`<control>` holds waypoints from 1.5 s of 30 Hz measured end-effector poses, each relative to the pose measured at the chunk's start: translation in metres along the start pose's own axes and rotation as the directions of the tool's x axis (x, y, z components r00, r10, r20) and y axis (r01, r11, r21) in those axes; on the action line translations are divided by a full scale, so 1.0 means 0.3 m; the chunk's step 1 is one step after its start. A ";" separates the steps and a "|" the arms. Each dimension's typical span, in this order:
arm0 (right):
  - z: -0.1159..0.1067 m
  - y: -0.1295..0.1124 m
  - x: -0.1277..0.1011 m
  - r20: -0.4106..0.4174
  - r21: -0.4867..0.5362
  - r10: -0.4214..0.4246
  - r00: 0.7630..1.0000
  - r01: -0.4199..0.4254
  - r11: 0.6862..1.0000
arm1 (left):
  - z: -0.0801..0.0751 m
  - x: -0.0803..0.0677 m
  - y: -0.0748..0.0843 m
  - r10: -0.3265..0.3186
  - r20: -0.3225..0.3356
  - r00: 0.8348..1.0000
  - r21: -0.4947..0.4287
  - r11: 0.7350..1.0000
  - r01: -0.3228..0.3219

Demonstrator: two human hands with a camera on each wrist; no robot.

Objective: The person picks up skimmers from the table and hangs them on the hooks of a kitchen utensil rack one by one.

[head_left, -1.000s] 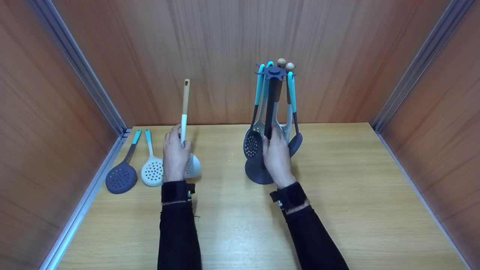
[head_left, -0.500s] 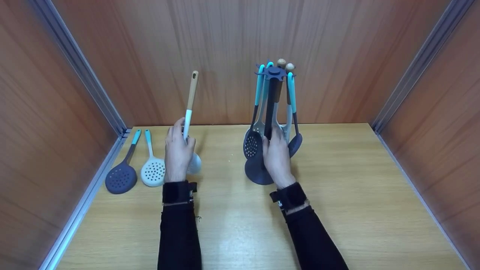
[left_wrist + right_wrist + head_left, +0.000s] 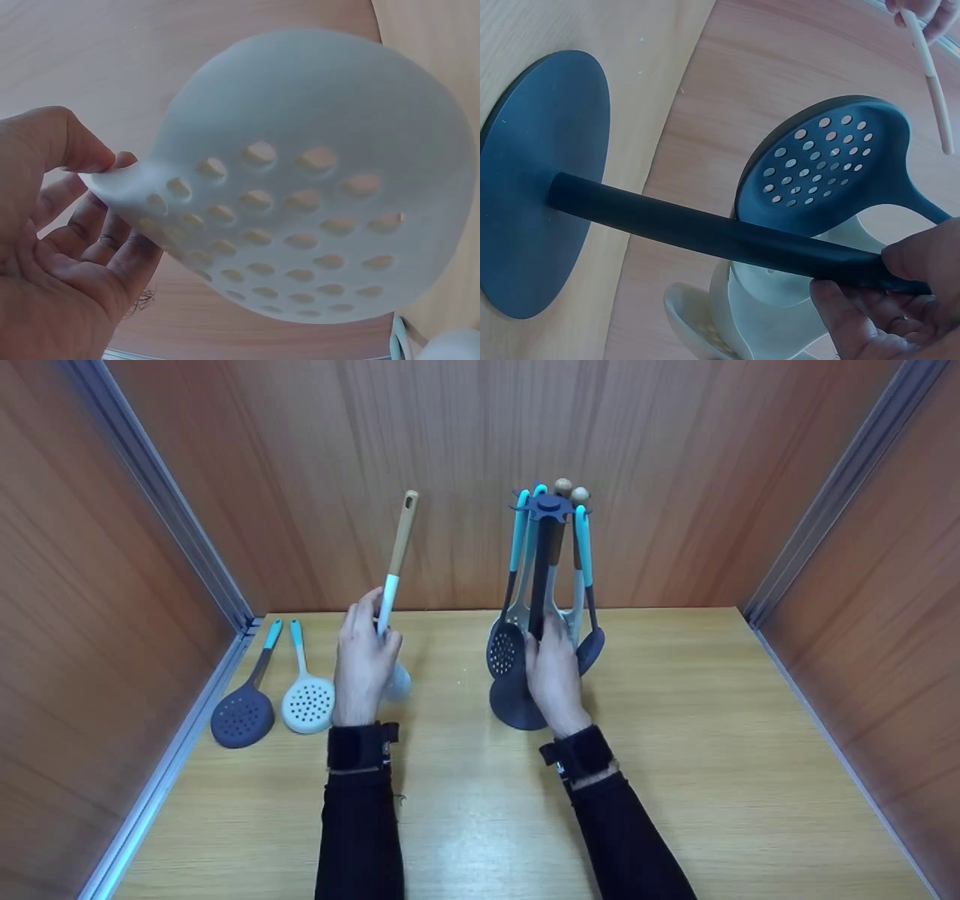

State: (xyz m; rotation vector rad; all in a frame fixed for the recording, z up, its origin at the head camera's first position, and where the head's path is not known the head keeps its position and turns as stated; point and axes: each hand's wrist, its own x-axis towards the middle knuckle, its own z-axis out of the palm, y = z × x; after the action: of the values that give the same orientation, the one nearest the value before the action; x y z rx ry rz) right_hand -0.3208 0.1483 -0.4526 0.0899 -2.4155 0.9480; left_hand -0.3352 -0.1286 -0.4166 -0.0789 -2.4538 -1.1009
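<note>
My left hand (image 3: 364, 660) pinches a pale skimmer (image 3: 315, 112) at the neck, between thumb and fingers. Its wood-ended handle (image 3: 401, 536) points up and tilts right; its holed head hangs over the table, partly behind the hand in the head view. Further right, my right hand (image 3: 556, 675) grips the dark post (image 3: 705, 232) of a utensil stand, whose round base (image 3: 514, 709) is on the table. From the stand's top ring (image 3: 549, 505) hang several utensils, among them a dark skimmer (image 3: 504, 651) on the left and a dark ladle (image 3: 591, 649) on the right. Some hang hidden behind the post.
On the table at left lie two more skimmers, a dark one (image 3: 242, 716) and a pale one (image 3: 307, 705), both with turquoise handles. Wood-grain panels enclose the back (image 3: 450, 450) and both sides, with metal rails (image 3: 165, 765) along the side edges.
My left hand has moved a little right and away from me, lifting the skimmer, whose handle now leans more to the right. The right hand and the stand stay put.
</note>
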 end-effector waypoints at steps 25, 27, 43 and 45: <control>0.000 0.001 0.005 0.005 -0.007 -0.010 1.000 0.010 1.000 | -0.011 -0.034 0.112 0.176 0.001 0.984 -0.023 0.984 -0.176; -0.001 0.000 0.006 0.010 -0.007 -0.004 1.000 0.004 1.000 | -0.012 -0.036 0.119 0.185 0.000 0.983 -0.027 0.982 -0.185; 0.000 0.001 0.006 0.030 0.002 0.018 0.999 -0.018 1.000 | -0.035 -0.052 0.170 0.232 0.008 0.973 -0.053 0.971 -0.232; 0.000 0.000 0.006 0.024 0.001 0.012 1.000 -0.012 1.000 | -0.038 -0.055 0.177 0.251 0.012 0.968 -0.056 0.967 -0.250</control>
State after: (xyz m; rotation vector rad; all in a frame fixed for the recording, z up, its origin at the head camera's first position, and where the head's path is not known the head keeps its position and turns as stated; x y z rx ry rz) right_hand -0.3222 0.1487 -0.4517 0.0878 -2.4395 0.9587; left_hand -0.3040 -0.0986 -0.3801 -0.4061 -2.3510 -1.0572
